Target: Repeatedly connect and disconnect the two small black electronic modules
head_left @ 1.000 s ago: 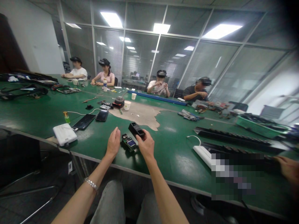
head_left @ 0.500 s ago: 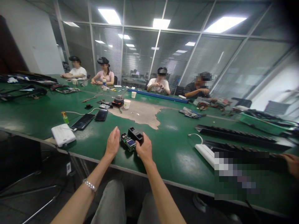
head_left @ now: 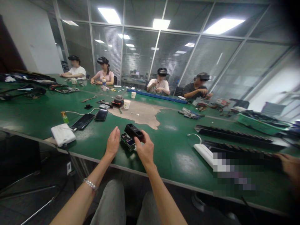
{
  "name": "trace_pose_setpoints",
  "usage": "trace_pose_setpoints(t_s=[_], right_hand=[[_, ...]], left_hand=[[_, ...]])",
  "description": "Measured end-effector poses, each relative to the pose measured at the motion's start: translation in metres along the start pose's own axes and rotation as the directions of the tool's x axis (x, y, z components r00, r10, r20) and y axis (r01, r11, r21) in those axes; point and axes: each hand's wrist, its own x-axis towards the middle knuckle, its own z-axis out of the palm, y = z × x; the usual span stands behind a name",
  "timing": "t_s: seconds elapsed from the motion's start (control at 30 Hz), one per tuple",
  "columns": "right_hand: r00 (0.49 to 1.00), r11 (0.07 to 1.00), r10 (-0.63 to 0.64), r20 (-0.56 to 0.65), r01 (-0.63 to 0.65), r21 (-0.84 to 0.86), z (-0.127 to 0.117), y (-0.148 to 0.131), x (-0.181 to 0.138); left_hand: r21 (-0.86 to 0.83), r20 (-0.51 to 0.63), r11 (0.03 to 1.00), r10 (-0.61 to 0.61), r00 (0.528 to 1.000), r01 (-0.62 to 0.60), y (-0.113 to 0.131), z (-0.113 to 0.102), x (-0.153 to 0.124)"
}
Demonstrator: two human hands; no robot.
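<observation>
Black and box-shaped, a small case (head_left: 133, 130) is held tilted in the grip of the right hand (head_left: 145, 148), whose thumb and fingers are bent around its near right end. Just below it, over the green tabletop (head_left: 175, 150), we see a circuit board (head_left: 127, 145); the case hides part of it, and we cannot tell whether the 2 touch. The left hand (head_left: 113, 143) stands just beside the board, its fingers straight and together, palm turned inward, and we see nothing in that grip. Farther to the left we find a white box (head_left: 63, 135), near a large dark phone (head_left: 83, 122) and a smaller phone (head_left: 101, 115). Beyond them, a white cup (head_left: 127, 104) stands on a brown patch (head_left: 145, 114). Well to the right, we note a white power strip (head_left: 203, 154) and a green basket (head_left: 260, 125). Across from us sit 4 people (head_left: 161, 86) wearing dark headgear.
</observation>
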Motion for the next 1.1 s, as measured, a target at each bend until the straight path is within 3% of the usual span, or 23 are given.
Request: trace_pose_setpoints(t_s=[0.33,0.6,1.1], right_hand=[[0.994,0.986,-0.096,0.06,0.104,-0.13,0.007,-0.012,-0.022],[0.981,0.967,-0.13,0.145,0.158,-0.202,0.013,-0.006,-0.032],[0.993,0.973,-0.037,0.112,0.061,-0.221,0.017,-0.003,-0.039]], left_hand=[[-0.022,0.0,0.999,0.048,0.999,-0.048,0.002,-0.003,0.0],[0.009,0.037,0.997,0.071,0.997,-0.071,0.006,-0.004,-0.001],[0.027,0.037,0.998,0.053,0.998,-0.054,0.0,0.0,-0.001]])
